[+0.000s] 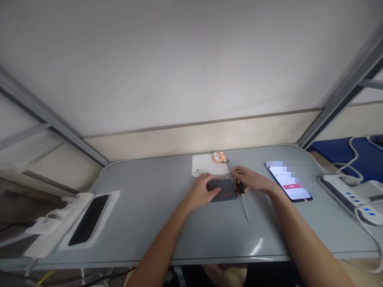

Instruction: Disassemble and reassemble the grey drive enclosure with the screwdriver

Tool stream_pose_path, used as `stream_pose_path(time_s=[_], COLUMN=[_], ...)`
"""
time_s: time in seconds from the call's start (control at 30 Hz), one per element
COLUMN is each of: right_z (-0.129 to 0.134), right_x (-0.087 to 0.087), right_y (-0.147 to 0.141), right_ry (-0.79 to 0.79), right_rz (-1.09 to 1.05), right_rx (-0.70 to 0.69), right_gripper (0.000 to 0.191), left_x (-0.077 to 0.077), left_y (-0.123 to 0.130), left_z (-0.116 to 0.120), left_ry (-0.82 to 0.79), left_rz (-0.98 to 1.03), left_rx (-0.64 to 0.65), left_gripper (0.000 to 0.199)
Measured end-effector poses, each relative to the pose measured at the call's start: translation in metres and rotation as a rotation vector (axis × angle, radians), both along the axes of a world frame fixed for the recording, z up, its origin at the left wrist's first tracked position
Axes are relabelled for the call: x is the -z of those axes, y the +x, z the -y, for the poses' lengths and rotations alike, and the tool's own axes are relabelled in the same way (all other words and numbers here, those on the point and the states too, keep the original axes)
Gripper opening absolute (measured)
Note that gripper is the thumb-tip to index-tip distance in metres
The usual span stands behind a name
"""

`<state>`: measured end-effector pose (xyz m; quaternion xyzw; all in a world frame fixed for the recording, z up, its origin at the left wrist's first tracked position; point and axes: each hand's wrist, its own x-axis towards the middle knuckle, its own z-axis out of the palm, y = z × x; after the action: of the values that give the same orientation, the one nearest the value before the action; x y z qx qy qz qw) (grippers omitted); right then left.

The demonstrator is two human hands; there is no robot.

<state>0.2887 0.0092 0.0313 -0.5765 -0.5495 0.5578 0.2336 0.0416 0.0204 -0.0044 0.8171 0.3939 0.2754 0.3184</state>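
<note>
The left hand [201, 191] pinches the left side of a dark box [223, 189] at the desk's [143, 207] middle. At its right, the right hand's [247, 179] grip is closed round a screwdriver [241, 189], shaft pointing near; white paper [209, 164] lies just beyond.

Two hands [201, 190] [248, 179], two phones [89, 220] [289, 181], one screwdriver [241, 188], one box [226, 191]

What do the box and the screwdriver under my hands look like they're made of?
Box: probably matte plastic, going by its dull, dark gray faces. Screwdriver: the shaft looks like bare metal, silvery and thin; the black and yellow grip is likely plastic or rubber, too small here to tell which.
</note>
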Motion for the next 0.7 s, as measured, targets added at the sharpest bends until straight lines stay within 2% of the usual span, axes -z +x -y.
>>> stream_pose_path(time_s=[0.17,0.43,0.57,0.63,0.7], right_z=[0.005,0.004,0.003,0.002,-0.001], right_x=[-0.010,-0.010,-0.013,-0.007,0.004], right_y=[-0.003,-0.002,-0.026,-0.043,-0.059], right_ry=[0.019,0.178,0.248,0.289,0.305], right_rz=[-0.072,-0.035,-0.298,-0.437,-0.492], right_rx=[0.058,0.105,0.216,0.309,0.328], right_gripper=[0.034,0.030,0.038,0.042,0.042], left_x=[-0.003,-0.002,-0.001,0.001,0.003], left_y=[-0.001,0.002,-0.005,-0.010,-0.015], left_z=[-0.002,-0.002,-0.005,-0.008,-0.011], left_ry=[0.001,0.010,-0.013,-0.049,-0.084], left_rz=[0.018,0.002,0.053,0.089,0.109], left_rx=[-0.002,-0.009,0.055,0.073,0.073], left_gripper=[0.027,0.026,0.025,0.032,0.042])
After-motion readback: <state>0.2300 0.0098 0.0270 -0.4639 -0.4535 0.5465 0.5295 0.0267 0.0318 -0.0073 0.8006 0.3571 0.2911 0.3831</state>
